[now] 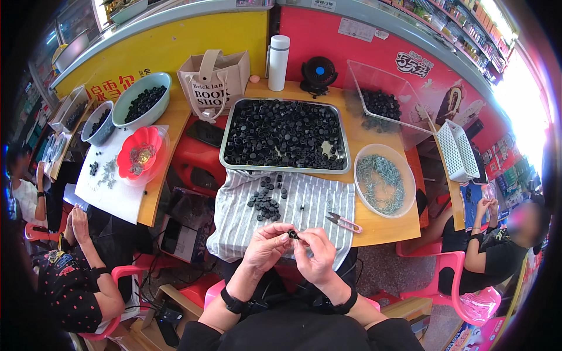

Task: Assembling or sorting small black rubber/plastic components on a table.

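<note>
My left hand [266, 248] pinches a small round black plastic part [292, 234] between thumb and fingertips, above the near edge of a grey striped cloth [234, 234]. Close beside it, my right hand [316, 256] has its thumb and fingers pressed together at the part's right side. Whatever the right fingertips grip is too small to make out. Beyond my hands, a loose pile of black parts [264, 206] lies on the cloth. Thread snips [344, 222] with a pinkish handle rest on the cloth to the right, blades pointing left.
A metal tray [284, 170] full of black parts stands behind the cloth. On its right are a round tub [412, 193] of thin metal pieces and a clear bin [374, 109]. A bag [213, 85], white bottle [278, 63] and small fan [318, 75] stand behind. People sit on both sides.
</note>
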Demonstrator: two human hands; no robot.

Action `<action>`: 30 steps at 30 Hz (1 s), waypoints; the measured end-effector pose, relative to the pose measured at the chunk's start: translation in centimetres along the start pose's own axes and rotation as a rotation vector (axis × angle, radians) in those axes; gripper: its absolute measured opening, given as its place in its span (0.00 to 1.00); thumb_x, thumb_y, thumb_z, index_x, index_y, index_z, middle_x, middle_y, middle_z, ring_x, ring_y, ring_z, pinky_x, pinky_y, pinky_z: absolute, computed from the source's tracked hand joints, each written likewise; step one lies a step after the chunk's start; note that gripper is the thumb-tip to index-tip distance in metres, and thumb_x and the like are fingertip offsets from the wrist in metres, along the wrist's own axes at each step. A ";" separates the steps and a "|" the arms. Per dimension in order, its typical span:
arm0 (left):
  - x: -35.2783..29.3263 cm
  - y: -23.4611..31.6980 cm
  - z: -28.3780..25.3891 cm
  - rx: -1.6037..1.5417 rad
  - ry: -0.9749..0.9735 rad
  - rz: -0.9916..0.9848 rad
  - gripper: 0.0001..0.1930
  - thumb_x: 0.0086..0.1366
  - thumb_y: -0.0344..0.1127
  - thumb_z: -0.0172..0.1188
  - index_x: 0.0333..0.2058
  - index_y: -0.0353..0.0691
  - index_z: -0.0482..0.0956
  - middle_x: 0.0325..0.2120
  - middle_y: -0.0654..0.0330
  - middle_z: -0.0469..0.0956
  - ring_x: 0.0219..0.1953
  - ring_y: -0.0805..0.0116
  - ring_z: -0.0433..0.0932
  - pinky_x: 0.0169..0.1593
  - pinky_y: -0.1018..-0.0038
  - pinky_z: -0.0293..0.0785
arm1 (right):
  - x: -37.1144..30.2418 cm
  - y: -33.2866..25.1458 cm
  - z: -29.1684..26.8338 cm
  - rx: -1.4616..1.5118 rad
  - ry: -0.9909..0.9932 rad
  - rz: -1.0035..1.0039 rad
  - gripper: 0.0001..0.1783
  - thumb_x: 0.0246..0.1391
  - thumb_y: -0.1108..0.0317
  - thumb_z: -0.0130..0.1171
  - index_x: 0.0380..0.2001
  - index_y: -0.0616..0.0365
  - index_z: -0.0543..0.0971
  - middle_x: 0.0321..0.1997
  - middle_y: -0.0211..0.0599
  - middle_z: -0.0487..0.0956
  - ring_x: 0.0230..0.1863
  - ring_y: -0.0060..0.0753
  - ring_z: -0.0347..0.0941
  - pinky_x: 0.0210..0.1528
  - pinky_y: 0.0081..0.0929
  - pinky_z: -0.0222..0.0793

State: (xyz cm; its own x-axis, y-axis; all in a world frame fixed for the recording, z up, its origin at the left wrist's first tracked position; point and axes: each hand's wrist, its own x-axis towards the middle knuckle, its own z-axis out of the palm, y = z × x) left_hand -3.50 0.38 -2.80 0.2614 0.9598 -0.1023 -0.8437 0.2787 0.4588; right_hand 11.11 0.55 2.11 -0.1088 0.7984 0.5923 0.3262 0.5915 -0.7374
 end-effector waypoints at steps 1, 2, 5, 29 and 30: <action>0.0 0.0 0.0 0.000 -0.004 -0.002 0.14 0.63 0.25 0.60 0.47 0.31 0.78 0.39 0.53 0.82 0.35 0.69 0.81 0.42 0.73 0.78 | 0.0 0.0 0.0 0.002 0.007 -0.008 0.10 0.46 0.85 0.61 0.34 0.66 0.77 0.30 0.43 0.75 0.26 0.36 0.74 0.26 0.27 0.71; 0.0 0.0 -0.1 0.000 -0.003 -0.002 0.14 0.63 0.25 0.60 0.47 0.31 0.78 0.39 0.53 0.82 0.35 0.69 0.81 0.42 0.73 0.78 | 0.0 0.0 0.0 0.003 0.006 -0.007 0.10 0.46 0.85 0.61 0.34 0.66 0.77 0.30 0.43 0.75 0.26 0.36 0.74 0.26 0.27 0.71; 0.0 -0.2 -0.4 -0.010 -0.006 -0.003 0.14 0.63 0.25 0.60 0.48 0.31 0.77 0.39 0.53 0.82 0.35 0.68 0.81 0.42 0.72 0.78 | -0.1 0.1 0.1 -0.021 -0.007 -0.008 0.10 0.46 0.84 0.62 0.34 0.66 0.77 0.30 0.43 0.75 0.26 0.36 0.74 0.26 0.26 0.70; 0.0 -0.2 -0.3 -0.006 -0.082 0.030 0.11 0.64 0.20 0.57 0.46 0.32 0.81 0.44 0.57 0.78 0.44 0.68 0.79 0.49 0.70 0.78 | -0.1 0.5 -0.3 -0.040 -0.026 -0.047 0.11 0.46 0.84 0.64 0.35 0.64 0.81 0.31 0.41 0.76 0.28 0.36 0.76 0.28 0.26 0.72; 0.0 -0.3 -0.5 -0.007 -0.089 0.030 0.12 0.65 0.20 0.57 0.46 0.32 0.81 0.44 0.57 0.78 0.45 0.67 0.79 0.49 0.70 0.78 | -0.2 0.6 -0.4 -0.049 -0.032 -0.051 0.11 0.45 0.84 0.64 0.34 0.64 0.81 0.31 0.41 0.77 0.28 0.36 0.76 0.28 0.26 0.72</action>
State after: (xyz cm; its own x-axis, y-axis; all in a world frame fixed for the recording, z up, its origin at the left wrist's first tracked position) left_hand -3.49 0.32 -3.34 0.2761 0.9611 -0.0099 -0.8548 0.2502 0.4546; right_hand 11.67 0.71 1.71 -0.1563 0.7710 0.6174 0.3647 0.6260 -0.6893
